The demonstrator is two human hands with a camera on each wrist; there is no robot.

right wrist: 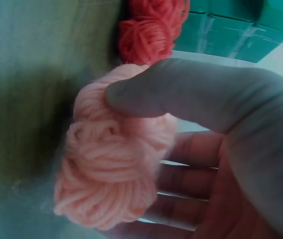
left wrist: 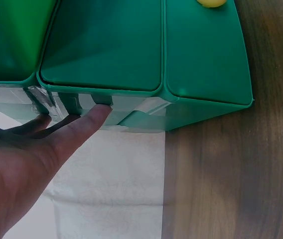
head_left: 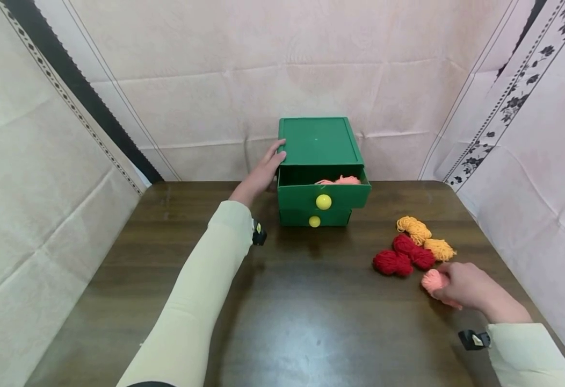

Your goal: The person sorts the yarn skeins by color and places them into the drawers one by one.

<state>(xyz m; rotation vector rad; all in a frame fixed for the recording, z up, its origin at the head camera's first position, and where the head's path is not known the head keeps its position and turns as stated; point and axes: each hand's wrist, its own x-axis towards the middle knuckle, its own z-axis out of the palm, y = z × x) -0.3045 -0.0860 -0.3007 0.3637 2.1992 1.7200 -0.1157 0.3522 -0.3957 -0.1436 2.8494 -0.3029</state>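
Note:
At the right of the head view, my right hand [head_left: 472,288] holds a pink yarn bundle [head_left: 434,281]. In the right wrist view, the thumb lies across this twisted bundle [right wrist: 106,164], with the fingers on its other side. My left hand [head_left: 262,174] touches the left side of a small green drawer cabinet [head_left: 315,141], its fingers extended. The cabinet's upper drawer [head_left: 297,197] is pulled out, and more pink yarn [head_left: 346,180] shows inside it. Below, the lower drawer [head_left: 292,217] is closed. Each drawer has a yellow round knob [head_left: 323,202].
Two dark red yarn bundles [head_left: 392,263] and two yellow-orange yarn bundles [head_left: 439,250] lie together on the brown wooden table [head_left: 311,322], just beyond my right hand. Pale cloth [head_left: 311,64] hangs behind the table and along both sides.

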